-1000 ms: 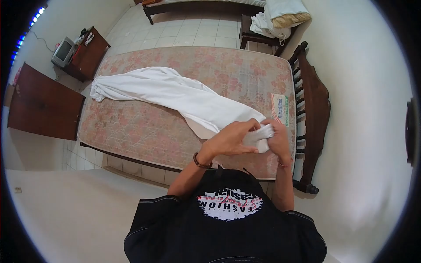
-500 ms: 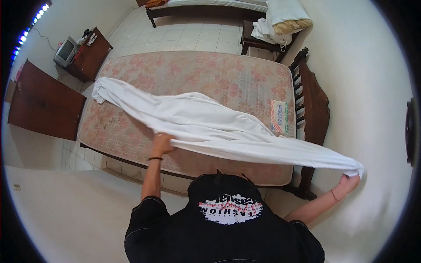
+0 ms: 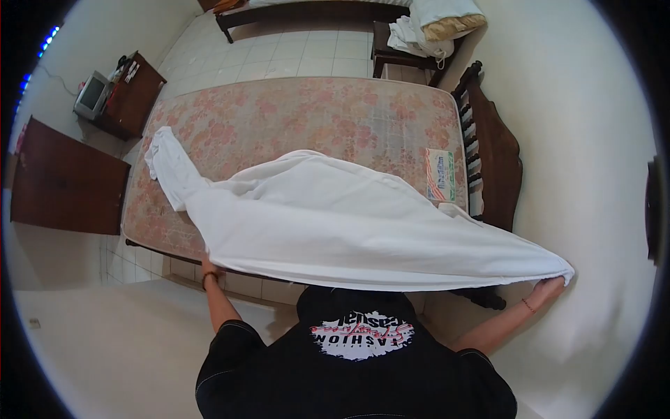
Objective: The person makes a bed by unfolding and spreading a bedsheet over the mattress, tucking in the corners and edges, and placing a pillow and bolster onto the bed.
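A white bed sheet (image 3: 349, 230) stretches between my two hands, its near edge pulled taut in front of my body. My left hand (image 3: 211, 267) grips that edge at the near side of the mattress, fingers partly hidden by the cloth. Far to the right, beside the wall, my right hand (image 3: 553, 285) is closed on the sheet's corner. The sheet's other end lies bunched at the left of the bed. Under it is a bare mattress (image 3: 279, 115) with a faded pink floral print and a printed label (image 3: 440, 174) near the headboard.
A dark wooden headboard (image 3: 494, 150) stands at the right against the wall. Left of the bed are a brown wooden panel (image 3: 68, 178) and a cabinet (image 3: 134, 98) with a small television (image 3: 91, 94). At the back, a bench (image 3: 380, 52) carries pillows and white cloth near another bed (image 3: 307, 15).
My left hand has moved left and toward me, drawing the sheet's edge over the mattress's near side. The cloth has spread wider and tauter. My right hand stays near the wall, slightly lower.
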Demonstrator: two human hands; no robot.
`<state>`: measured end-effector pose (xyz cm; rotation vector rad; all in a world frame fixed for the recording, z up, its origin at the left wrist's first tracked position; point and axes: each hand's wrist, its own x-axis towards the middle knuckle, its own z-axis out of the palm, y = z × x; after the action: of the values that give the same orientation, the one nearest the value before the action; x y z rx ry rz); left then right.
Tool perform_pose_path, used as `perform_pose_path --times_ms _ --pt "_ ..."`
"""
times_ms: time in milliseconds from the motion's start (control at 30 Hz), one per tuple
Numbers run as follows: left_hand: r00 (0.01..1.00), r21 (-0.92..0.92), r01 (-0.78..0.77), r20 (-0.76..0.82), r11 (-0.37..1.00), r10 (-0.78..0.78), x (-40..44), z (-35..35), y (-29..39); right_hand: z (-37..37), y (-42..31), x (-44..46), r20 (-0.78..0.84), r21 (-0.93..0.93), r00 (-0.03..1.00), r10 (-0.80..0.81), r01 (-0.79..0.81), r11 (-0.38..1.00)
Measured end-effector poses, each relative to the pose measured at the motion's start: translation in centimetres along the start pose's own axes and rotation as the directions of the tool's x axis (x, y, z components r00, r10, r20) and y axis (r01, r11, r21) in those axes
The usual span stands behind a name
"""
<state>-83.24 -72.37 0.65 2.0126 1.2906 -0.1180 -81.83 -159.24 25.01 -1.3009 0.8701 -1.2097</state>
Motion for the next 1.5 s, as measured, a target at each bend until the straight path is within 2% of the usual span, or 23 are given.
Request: perform_pose_path --times_ms 33,167,233,300,367,400,500,533,567,700,767,800,833,867,900,967,1133,1167,1200,1300,1367,1400,1500 --pt "0.973 -0.34 0.204 0.169 0.918 -0.154 -1.6 0.7 -0.2 -0.1 -0.2 -0.7 -0.014 -0.003 1.0 0.002 -0.002 1.0" --pt "0.966 -0.601 0.254 0.198 0.758 -0.167 0.8 -0.3 -0.6 -0.4 -0.7 -1.8 0.229 -0.485 0.906 0.356 -0.211 0.849" --pt "0.994 0.001 -0.096 0.06 0.995 0.095 4.2 -1.9 0.3 0.0 -0.3 -1.2 0.144 -0.729 0.697 0.702 -0.405 0.552" --pt "0.974 0.145 -0.221 -0.011 0.964 0.225 4.3 -3.8 6.5 2.3 -1.0 -2.8 0.206 -0.743 0.686 0.698 -0.354 0.568" --pt "0.987 -0.024 -0.154 -0.04 0.988 0.153 6.1 -4.6 12.5 5.0 -0.6 -2.7 0.541 -0.737 0.393 0.744 -0.205 0.644" --pt "0.977 0.164 -0.209 0.006 0.964 0.211 8.8 -4.8 15.1 6.1 0.6 -2.0 0.569 -0.751 0.341 0.749 -0.155 0.641" --pt "0.747 0.625 -0.663 0.513 0.412 0.422 13.2 -4.6 25.8 11.0 5.5 -0.7 0.614 -0.705 0.222 0.757 -0.276 0.653" --pt "0.805 0.428 -0.584 0.413 0.689 0.425 11.8 -3.4 30.2 13.3 7.0 -0.4 0.626 -0.697 0.204 0.753 -0.285 0.657" --pt "0.875 -0.247 -0.184 0.401 0.951 0.273 15.6 -1.3 32.5 15.5 8.0 -0.2 0.636 -0.691 0.187 0.749 -0.296 0.66" --pt "0.826 -0.217 -0.417 0.316 0.883 0.467 18.8 2.1 47.5 23.3 9.8 0.9 0.826 -0.361 0.249 0.506 -0.455 0.814" --pt "0.469 0.411 -0.857 0.368 0.311 0.803 11.7 2.1 53.4 26.0 10.7 1.5 0.881 -0.203 0.299 0.368 -0.464 0.862" --pt "0.457 0.409 -0.862 0.374 0.299 0.807 9.5 3.6 55.1 27.0 10.5 0.8 0.877 -0.195 0.311 0.366 -0.466 0.863" --pt "0.492 -0.247 -0.812 0.196 0.528 0.848 7.9 4.9 56.6 28.0 9.7 -0.3 0.902 -0.119 0.327 0.282 -0.44 0.89" --pt "0.61 -0.814 -0.426 0.062 0.394 0.79 6.8 5.6 57.5 28.8 8.9 -0.8 0.922 -0.04 0.337 0.192 -0.41 0.911" --pt "0.608 -0.814 -0.43 0.06 0.391 0.792 6.5 6.2 58.0 29.4 9.3 -0.7 0.922 -0.036 0.338 0.188 -0.411 0.911" --pt "0.489 -0.292 -0.817 0.106 0.497 0.866 6.7 7.8 57.9 30.6 11.5 -1.0 0.93 -0.035 0.303 0.206 -0.485 0.874" --pt "0.285 -0.355 -0.848 0.32 0.393 0.904 10.3 16.3 49.4 28.9 16.7 -3.5 0.846 -0.304 0.29 0.447 -0.425 0.853" --pt "-0.148 0.122 -0.974 0.308 -0.193 0.94 14.0 19.1 46.1 28.0 18.3 -4.2 0.812 -0.381 0.291 0.506 -0.392 0.837" --pt "0.282 -0.346 -0.825 0.431 0.446 0.857 8.9 19.3 43.9 27.1 20.9 -4.5 0.805 -0.416 0.319 0.501 -0.3 0.858" --pt "0.399 -0.505 -0.657 0.397 0.56 0.826 2.3 22.4 34.8 21.6 29.7 -5.9 0.808 -0.362 0.561 0.18 0.232 0.903" --pt "0.506 -0.555 -0.592 0.309 0.585 0.805 -3.9 23.4 28.7 17.4 30.9 -8.5 0.483 -0.571 0.865 0.137 0.193 0.798" --pt "0.594 -0.464 -0.569 0.339 0.679 0.729 -5.7 23.8 25.6 14.4 33.2 -9.3 0.39 -0.659 0.919 -0.059 0.323 0.679" --pt "0.67 -0.43 -0.379 0.484 0.819 0.564 -11.3 24.2 16.1 8.9 31.7 -12.9 0.011 -0.932 0.997 0.079 -0.018 0.363"
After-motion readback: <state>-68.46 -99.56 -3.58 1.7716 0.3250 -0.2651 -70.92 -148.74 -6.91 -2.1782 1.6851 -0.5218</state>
